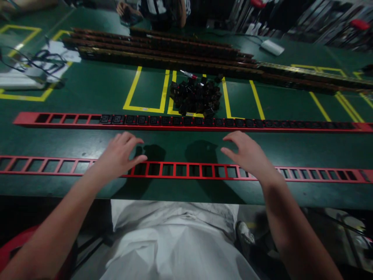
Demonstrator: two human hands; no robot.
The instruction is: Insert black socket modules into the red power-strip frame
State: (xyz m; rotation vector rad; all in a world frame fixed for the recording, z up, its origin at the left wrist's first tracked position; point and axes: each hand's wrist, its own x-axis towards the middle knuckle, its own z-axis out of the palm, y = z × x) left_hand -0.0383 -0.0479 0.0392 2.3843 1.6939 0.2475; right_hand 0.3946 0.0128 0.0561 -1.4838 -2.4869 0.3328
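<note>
My left hand [122,153] hovers above the table with thumb and fingers apart and nothing between them. Across from it, my right hand [244,151] is held the same way, also without anything in it. Beneath both hands runs a red slotted rail [182,164] with a row of bare rectangular openings. Just beyond the fingertips lies a second red rail [175,128]. Black power sockets [142,119] fill most of its slots, while several at its left end hold none. Behind it sits a heap of loose black sockets [196,97].
A small screwdriver-like tool [189,74] lies by the heap. Long stacked strips [163,54] stretch across the green table [99,85], which has yellow tape markings. Cables and paper [55,58] are at left, a white box [272,47] at back right. Another person [160,11] is opposite.
</note>
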